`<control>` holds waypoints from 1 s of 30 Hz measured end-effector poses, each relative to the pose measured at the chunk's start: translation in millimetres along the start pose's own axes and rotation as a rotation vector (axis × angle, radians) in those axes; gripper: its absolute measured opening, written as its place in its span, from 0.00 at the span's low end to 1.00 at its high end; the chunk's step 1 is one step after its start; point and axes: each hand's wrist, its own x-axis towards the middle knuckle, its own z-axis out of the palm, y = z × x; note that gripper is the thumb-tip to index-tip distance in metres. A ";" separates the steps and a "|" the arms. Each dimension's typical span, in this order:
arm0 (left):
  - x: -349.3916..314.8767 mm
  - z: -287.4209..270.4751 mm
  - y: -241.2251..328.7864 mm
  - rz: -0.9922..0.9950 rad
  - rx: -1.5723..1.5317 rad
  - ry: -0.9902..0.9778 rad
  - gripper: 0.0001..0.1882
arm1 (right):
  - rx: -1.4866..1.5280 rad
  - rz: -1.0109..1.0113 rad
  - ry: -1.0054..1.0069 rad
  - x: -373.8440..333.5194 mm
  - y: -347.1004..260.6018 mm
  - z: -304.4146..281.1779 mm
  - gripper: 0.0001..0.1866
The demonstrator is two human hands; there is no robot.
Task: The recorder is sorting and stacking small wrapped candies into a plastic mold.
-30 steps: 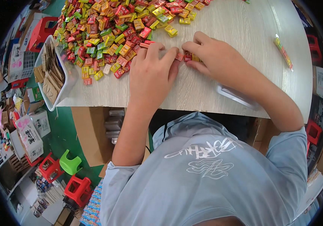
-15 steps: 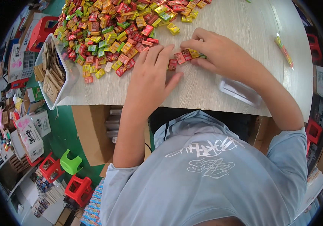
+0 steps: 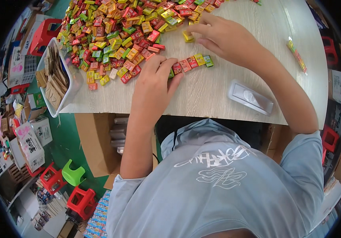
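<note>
Small box-shaped wrapped candies in red, yellow, orange and green lie in a large pile (image 3: 118, 35) at the far left of the table. In front of it, a short row of these candies (image 3: 184, 65) runs slightly upward to the right, ending in a green one. My left hand (image 3: 152, 81) is closed at the row's left end, thumb and fingers about a green candy (image 3: 171, 74) that is partly hidden. Beyond the row, my right hand (image 3: 222, 37) has its fingertips on a yellow candy (image 3: 188, 37) beside the pile, partly covering it.
A clear plastic case (image 3: 250, 97) lies near the table's front edge. Farther right is a long, thin candy-filled packet (image 3: 297, 55). At the left edge a white bin (image 3: 70, 89) holds brown paper pieces. Red and green stools (image 3: 74, 173) stand on the floor.
My right hand has left the row's right end and moved up to the yellow candy, which has shifted slightly right. My left hand has moved slightly left and down, uncovering more of the row.
</note>
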 end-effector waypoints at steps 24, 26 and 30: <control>4.8 0.7 4.7 0.026 0.033 0.000 0.22 | 0.294 -0.016 -0.140 -51.4 23.1 -22.4 0.07; 6.1 2.1 4.5 0.037 0.037 -0.002 0.22 | 0.371 0.005 -0.194 -58.5 17.1 -26.4 0.08; 10.0 3.9 7.8 0.069 0.116 -0.012 0.22 | 0.310 0.032 -0.145 -60.9 11.0 -29.5 0.17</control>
